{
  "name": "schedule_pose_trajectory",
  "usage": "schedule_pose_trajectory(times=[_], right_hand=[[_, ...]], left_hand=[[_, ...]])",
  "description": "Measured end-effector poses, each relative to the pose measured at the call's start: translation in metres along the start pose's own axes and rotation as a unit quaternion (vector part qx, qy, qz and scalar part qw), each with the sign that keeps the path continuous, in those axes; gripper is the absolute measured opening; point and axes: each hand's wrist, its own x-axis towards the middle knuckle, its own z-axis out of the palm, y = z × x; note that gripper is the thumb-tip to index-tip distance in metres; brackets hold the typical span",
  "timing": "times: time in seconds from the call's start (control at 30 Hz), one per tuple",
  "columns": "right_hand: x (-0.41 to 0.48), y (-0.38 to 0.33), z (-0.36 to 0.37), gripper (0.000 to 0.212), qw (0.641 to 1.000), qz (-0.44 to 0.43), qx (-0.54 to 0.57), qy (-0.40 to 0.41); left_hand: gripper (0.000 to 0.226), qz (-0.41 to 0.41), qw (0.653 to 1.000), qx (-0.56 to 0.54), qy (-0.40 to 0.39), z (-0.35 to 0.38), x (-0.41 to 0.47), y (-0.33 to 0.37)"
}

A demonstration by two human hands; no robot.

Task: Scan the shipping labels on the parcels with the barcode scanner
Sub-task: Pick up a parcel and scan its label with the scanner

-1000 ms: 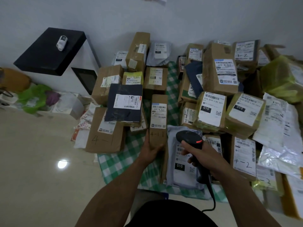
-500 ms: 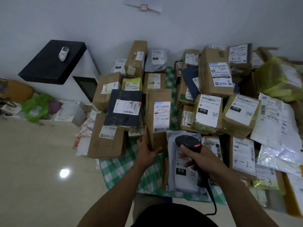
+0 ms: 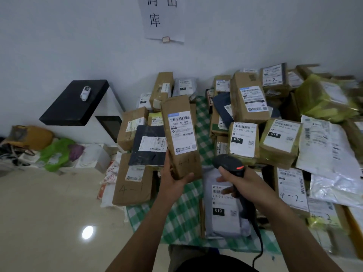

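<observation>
My left hand (image 3: 173,181) grips the lower end of a tall brown cardboard parcel (image 3: 181,138), fingers up its left edge and thumb across the bottom corner. I hold it upright, raised clear of the pile, with its white shipping label (image 3: 181,132) turned toward me, so the barcode near the top of the label faces the reader and nothing covers it. "4-1" is handwritten below the label, just above my thumb.

My right hand (image 3: 241,185) is wrapped round the handle of the black barcode scanner (image 3: 228,163), one finger stretched out toward the trigger side. The scanner's head sits just right of the parcel's lower half and points up and away from me; a small red mark shows on its top. I judge it needs to tilt left to meet the label. Its cable (image 3: 259,250) trails down toward my body.

Under the scanner lies a grey mailer bag (image 3: 222,213), label up, on a green checked cloth (image 3: 182,209) spread over the floor (image 3: 49,213). The cloth carries the pile of parcels: a box marked 4-1 (image 3: 131,183) and a dark flat parcel (image 3: 149,148) to the left, taped packets with "010" labels (image 3: 242,140) to the right, most with labels upward, presumably for easy reading. Beyond them a paper sign (image 3: 161,16) hangs on the wall.
</observation>
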Motion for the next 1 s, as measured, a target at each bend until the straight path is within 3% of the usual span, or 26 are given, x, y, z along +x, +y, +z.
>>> schedule_pose_trajectory(times=[0.2,0.53,1.0], right_hand=[[-0.014,-0.035,-0.001,0.022,0.999,-0.047,0.011,-0.012],[-0.023,-0.045,0.006,0.022,0.998,-0.059,0.021,-0.033],[-0.018,-0.044,0.004,0.025,0.997,-0.058,0.034,-0.038]], left_hand=[[0.12,-0.003,0.999,0.031,0.016,0.005,-0.005,0.004],[0.116,0.006,0.993,0.102,0.054,0.01,-0.014,0.017],[0.121,-0.018,0.994,0.098,0.051,0.008,-0.017,0.014]])
